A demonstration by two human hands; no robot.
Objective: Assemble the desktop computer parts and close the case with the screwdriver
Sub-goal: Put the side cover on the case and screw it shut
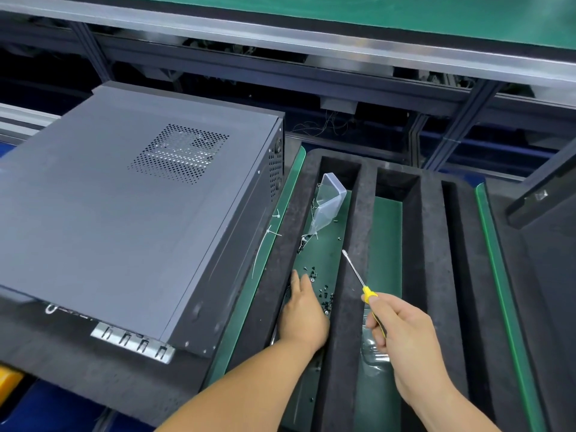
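A grey desktop computer case [124, 213] lies flat on a black foam pad at the left, its vented side panel on top. To its right stands a black foam tray [361, 244] with long slots. Several small black screws [324, 294] lie scattered on the green floor of the leftmost slot. My left hand [304, 310] reaches into that slot, fingers stretched over the screws. My right hand [402, 335] grips the yellow handle of a screwdriver [358, 275], whose thin shaft points up and left over the foam divider.
A clear plastic box [330, 201] leans in the far end of the screw slot. White cable ties [268, 241] lie between case and tray. A clear plastic bag [372, 350] sits in the second slot. A conveyor frame runs across the back.
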